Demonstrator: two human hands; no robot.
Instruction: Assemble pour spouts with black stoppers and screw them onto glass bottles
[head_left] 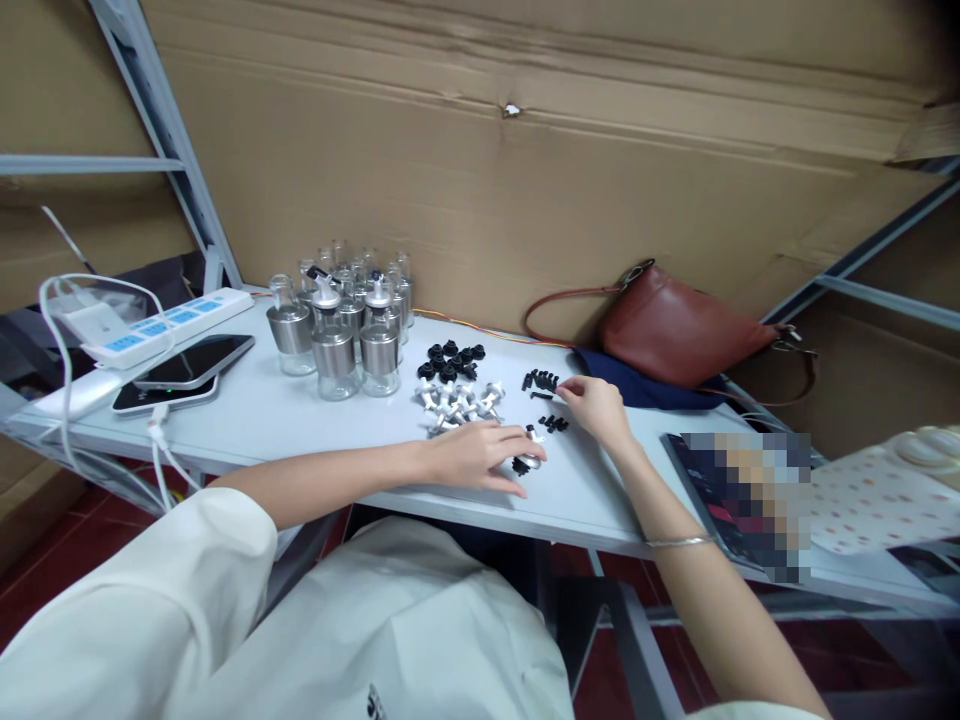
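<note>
My left hand reaches across the white table, its thumb and fingers around a silver pourer top with a black ribbed stopper. That top lies on its side on the table. The thumb and forefinger of my right hand are pinched together at the end of a small black plastic piece. Similar black pieces lie in two small groups beside it. Left of these are a pile of silver-and-white pourer tops and a cluster of round black stoppers.
Several glass bottles with steel bands stand at the back left, two with pourer tops on. Further left are phones, a power strip and cables. A brown handbag rests on dark cloth at right, near a patterned case.
</note>
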